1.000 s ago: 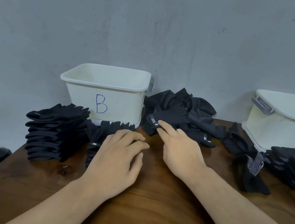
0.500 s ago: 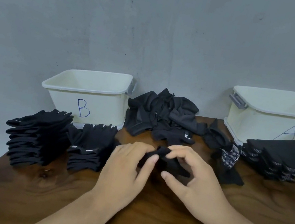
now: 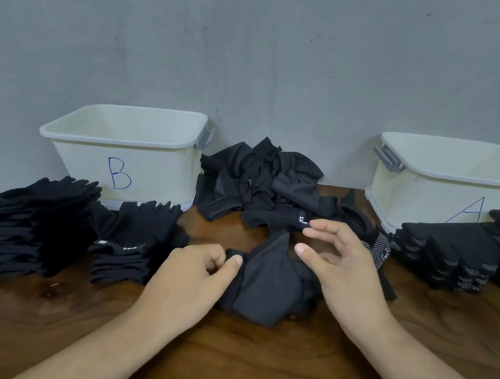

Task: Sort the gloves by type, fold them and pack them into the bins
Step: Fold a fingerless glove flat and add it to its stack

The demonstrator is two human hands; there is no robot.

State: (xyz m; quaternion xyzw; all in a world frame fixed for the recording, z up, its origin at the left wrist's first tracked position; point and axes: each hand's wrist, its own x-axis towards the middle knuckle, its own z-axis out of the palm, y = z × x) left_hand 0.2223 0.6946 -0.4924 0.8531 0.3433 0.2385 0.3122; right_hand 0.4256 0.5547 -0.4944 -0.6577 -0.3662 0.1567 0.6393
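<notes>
Seen from the head camera

Pinches the left edge of a black glove (image 3: pixel 270 278) with the left hand (image 3: pixel 190 278), thumb pressed against curled fingers on the cloth, likely to anchor that end while the rest gets flattened for a fold

Holds the right hand (image 3: pixel 346 278) just over the glove's right side, fingers apart and loosely bent, gripping nothing, seemingly poised to take the opposite edge

Works the glove crumpled on the table (image 3: pixel 244 370) at centre, between both hands and just in front of the loose pile (image 3: pixel 262 185) of unsorted gloves heaped against the wall (image 3: pixel 266 43)

Shows plain stacks (image 3: pixel 35 219) folded in front of the bin marked B (image 3: pixel 151 179), and dotted stacks (image 3: pixel 449 255) in front of the bin marked A (image 3: pixel 422 198), presumably staged by type beside the matching bin for packing later

Shows no gloves inside either bin from this angle

Leaves open wood mainly in the near strip toward the body, the safest room for spreading and folding

Hems the work spot with the nearer plain stack on the left and a single dotted glove (image 3: pixel 380 251) lying just beyond the right hand

Puts the outer plain stack right at the table's left edge, so calls for care against a sideways nudge there
</notes>
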